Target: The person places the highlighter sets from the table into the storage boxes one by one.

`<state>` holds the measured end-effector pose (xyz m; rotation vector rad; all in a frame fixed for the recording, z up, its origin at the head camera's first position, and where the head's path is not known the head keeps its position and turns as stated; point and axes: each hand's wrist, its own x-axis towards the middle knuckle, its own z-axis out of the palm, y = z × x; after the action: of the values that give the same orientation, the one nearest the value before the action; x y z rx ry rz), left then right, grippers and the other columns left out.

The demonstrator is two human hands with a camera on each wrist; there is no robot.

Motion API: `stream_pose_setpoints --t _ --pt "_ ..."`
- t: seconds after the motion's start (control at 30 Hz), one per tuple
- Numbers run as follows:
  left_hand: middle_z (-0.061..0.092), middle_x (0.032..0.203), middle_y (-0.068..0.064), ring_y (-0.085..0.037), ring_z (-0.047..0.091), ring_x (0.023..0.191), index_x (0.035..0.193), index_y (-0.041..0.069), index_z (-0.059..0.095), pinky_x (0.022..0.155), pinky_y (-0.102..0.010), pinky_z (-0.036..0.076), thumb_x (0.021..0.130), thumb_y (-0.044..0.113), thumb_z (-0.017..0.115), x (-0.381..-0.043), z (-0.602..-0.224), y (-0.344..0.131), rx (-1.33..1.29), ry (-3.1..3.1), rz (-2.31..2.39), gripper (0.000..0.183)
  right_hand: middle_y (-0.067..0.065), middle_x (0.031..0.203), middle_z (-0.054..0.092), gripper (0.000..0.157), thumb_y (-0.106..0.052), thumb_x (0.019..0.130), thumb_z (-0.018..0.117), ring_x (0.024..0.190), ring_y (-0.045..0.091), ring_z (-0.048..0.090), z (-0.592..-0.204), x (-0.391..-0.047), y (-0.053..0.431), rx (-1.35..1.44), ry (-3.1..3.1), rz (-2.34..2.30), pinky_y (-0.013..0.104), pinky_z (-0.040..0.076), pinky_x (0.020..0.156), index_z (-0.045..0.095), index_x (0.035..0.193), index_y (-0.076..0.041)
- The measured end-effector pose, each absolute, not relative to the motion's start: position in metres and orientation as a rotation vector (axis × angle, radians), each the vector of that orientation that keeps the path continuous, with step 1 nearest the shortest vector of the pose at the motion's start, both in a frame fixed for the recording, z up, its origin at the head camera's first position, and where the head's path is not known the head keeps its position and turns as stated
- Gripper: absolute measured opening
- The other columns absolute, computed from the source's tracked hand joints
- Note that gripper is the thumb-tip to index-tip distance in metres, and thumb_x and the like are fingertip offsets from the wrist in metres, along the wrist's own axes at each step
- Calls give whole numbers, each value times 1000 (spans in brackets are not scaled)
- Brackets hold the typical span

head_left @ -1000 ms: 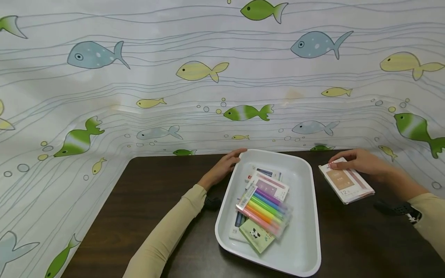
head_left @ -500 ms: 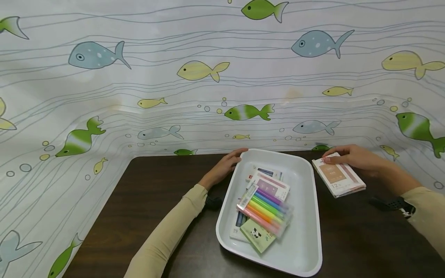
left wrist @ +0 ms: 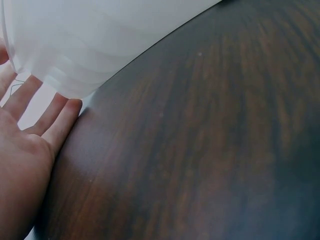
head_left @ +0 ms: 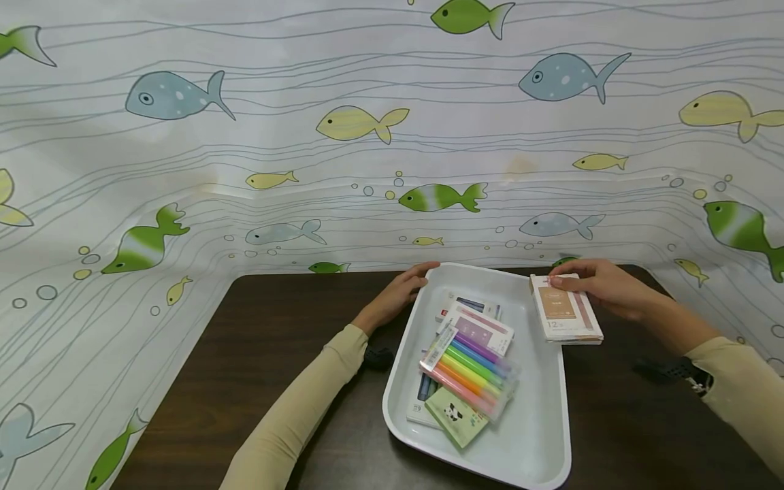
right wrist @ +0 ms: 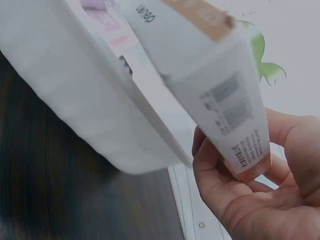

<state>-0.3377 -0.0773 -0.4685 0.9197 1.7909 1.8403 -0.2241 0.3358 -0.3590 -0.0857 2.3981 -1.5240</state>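
My left hand (head_left: 395,297) holds the far left corner of a white plastic tray (head_left: 545,449). In the left wrist view its fingers (left wrist: 62,120) lie along the tray's outer wall. My right hand (head_left: 603,286) pinches the far end of a white cardboard box (head_left: 559,304) with a tan panel and "12" printed on it. The box is tilted over the tray's right rim, and a barcode shows on its side in the right wrist view. Inside the tray lie a clear pack of rainbow-coloured markers (head_left: 468,371), a green panda packet (head_left: 456,415) and several white boxes, partly covered.
The tray stands on a dark wooden table (head_left: 294,327). Behind and beside the table hangs a white sheet (head_left: 367,68) printed with fish. The right part of the tray's floor (head_left: 533,401) is bare.
My right hand has moved left with the white box, from beside the tray to over its right rim, turning the box more upright in view. The left hand has stayed put.
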Motion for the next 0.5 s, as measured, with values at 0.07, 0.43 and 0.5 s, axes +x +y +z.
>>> stream_pose_setpoints --t 0.07,0.43,0.5 --pt "43 155 1 -25 48 135 156 24 43 109 -45 42 111 26 42 -338 -468 -77 919 1787 1841 45 25 110 61 51 -27 102 67 83 31 69 -360 -225 332 -114 2392 -1545 42 60 67 52 137 6" --pt "40 157 2 -25 47 136 156 24 43 109 -45 41 111 28 43 -337 -469 -78 920 1799 1829 46 27 115 60 43 -22 101 68 89 33 67 -365 -225 310 -222 2336 -1616 43 59 73 55 133 5" --pt "40 157 2 -26 46 137 157 23 43 109 -45 40 111 28 43 -337 -468 -78 917 1804 1828 46 28 115 61 42 -20 100 69 89 34 68 -364 -224 307 -245 2324 -1624 44 60 75 55 132 5"
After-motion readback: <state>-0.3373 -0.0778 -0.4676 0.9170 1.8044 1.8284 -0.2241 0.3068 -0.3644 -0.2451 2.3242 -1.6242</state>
